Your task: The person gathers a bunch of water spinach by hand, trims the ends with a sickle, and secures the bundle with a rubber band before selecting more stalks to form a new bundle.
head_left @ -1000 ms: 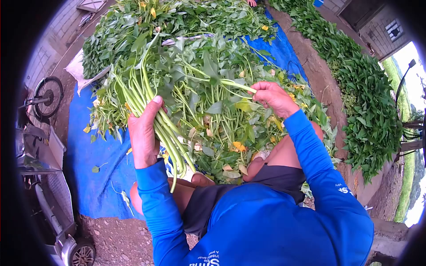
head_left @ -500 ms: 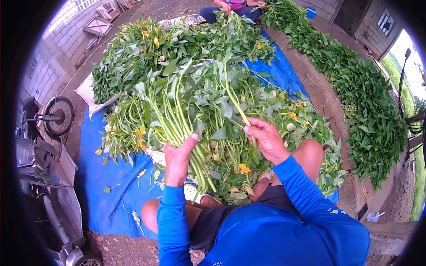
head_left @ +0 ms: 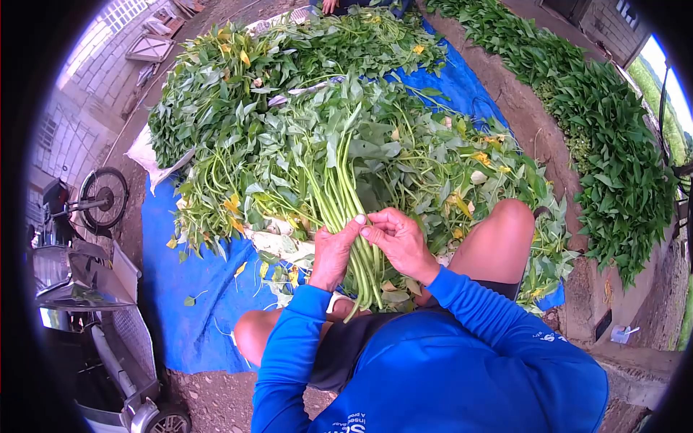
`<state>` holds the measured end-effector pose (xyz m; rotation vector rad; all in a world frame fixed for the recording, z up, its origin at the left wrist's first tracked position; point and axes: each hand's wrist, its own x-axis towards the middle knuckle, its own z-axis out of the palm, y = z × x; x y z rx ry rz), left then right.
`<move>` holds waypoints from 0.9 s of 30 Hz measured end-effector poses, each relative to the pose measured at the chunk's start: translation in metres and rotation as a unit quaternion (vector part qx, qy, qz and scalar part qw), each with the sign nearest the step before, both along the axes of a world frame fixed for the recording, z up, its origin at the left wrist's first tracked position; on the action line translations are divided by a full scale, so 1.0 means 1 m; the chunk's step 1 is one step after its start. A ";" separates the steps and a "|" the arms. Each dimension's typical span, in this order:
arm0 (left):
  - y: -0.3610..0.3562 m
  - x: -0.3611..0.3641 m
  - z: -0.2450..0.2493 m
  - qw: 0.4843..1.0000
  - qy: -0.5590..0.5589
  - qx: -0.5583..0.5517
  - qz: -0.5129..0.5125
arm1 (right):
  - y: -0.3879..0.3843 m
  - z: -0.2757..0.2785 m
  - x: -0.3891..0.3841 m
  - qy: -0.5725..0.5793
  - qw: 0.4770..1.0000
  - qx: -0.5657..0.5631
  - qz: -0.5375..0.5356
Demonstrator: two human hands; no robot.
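Note:
A bunch of long-stemmed leafy greens point(head_left: 333, 191), looking like water spinach, stands upright in my left hand point(head_left: 334, 254), whose fingers are closed round the pale stems. My right hand point(head_left: 401, 242) meets it at the bunch, thumb and fingers pinched on a stem at its right side. The two thumbs almost touch. Cut stem ends hang below my hands, over my lap. Behind and under the bunch spreads a loose heap of the same greens point(head_left: 433, 169), with some yellow leaves in it.
A blue tarp point(head_left: 195, 303) lies under the heap. Farther back is another leafy pile point(head_left: 209, 94), with a person's hand point(head_left: 330, 6) beyond it. Laid-out greens point(head_left: 613, 166) line the right side. A motorcycle with a metal sidecar point(head_left: 94, 303) stands at left.
My right hand has come left and down, bringing its single stem against the bunch in my left hand. My left hand has shifted slightly right. The view has tilted down a little.

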<state>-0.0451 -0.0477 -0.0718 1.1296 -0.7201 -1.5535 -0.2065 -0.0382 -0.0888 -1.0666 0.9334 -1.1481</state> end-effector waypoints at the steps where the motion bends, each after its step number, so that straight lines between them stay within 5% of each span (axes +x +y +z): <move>1: -0.001 0.001 -0.001 1.000 -0.022 0.006 -0.015 | 0.003 -0.002 -0.004 0.041 0.999 -0.017 0.012; 4: -0.008 0.018 0.010 0.993 -0.101 0.038 -0.040 | -0.003 0.021 -0.033 0.219 0.965 -0.096 0.110; 6: -0.007 0.023 0.025 0.984 -0.127 0.039 -0.117 | -0.025 0.061 -0.048 0.357 0.864 -0.350 0.065; 9: 0.003 0.017 0.047 0.952 -0.196 -0.010 -0.236 | -0.043 0.100 -0.056 0.533 0.645 -0.518 0.179; 12: 0.015 0.009 0.047 0.919 -0.192 -0.067 -0.338 | -0.062 0.087 -0.061 0.485 0.553 -0.651 0.188; 15: 0.010 0.015 0.041 0.879 -0.257 -0.033 -0.400 | -0.064 0.057 -0.066 0.533 0.570 -0.568 0.263; 16: 0.009 0.017 0.043 0.867 -0.270 -0.018 -0.418 | -0.065 0.062 -0.056 0.460 0.598 -0.630 0.187; 18: 0.008 0.021 0.064 0.907 -0.183 0.001 -0.378 | -0.069 0.071 -0.057 0.467 0.620 -0.599 0.197; 21: -0.004 0.041 0.057 0.934 -0.301 -0.132 -0.140 | -0.086 0.086 -0.065 0.517 0.605 -0.578 0.181; 25: 0.017 0.003 0.070 0.858 -0.412 -0.271 -0.144 | -0.090 0.129 -0.051 0.588 0.561 -0.554 0.178; 27: 0.026 -0.017 0.067 0.823 -0.504 -0.260 -0.041 | -0.087 0.157 -0.034 0.633 0.528 -0.523 0.218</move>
